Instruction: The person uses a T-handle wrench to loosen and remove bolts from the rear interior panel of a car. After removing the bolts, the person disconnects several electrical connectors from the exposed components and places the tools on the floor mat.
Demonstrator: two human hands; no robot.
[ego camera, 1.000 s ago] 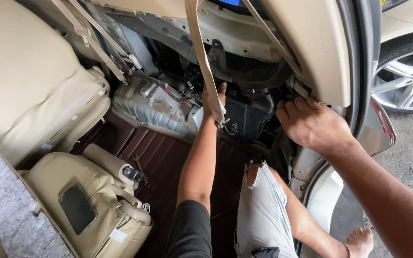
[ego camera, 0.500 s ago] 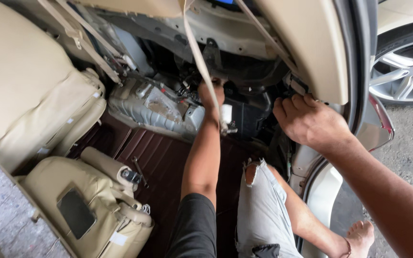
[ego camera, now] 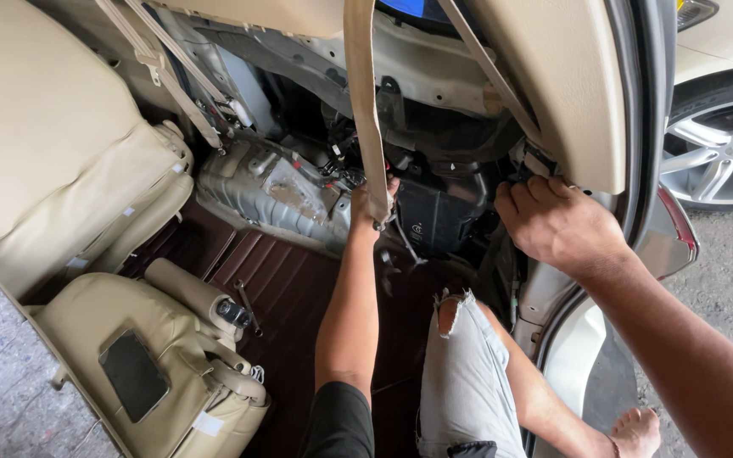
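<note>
The left hand (ego camera: 372,202) is closed around one beige seat belt strap (ego camera: 365,102), which runs straight up from the grip. The right hand (ego camera: 556,222) rests fingers-curled on the dark cavity edge (ego camera: 515,182) beside the beige trim panel (ego camera: 566,93); whether it grips cannot be told. One black box (ego camera: 439,212) bearing a small white label sits between both hands.

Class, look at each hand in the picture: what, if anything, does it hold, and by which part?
The left hand grips the beige seat belt at its lower end. The right hand holds nothing visible; its fingers reach behind the beige trim panel.
</note>
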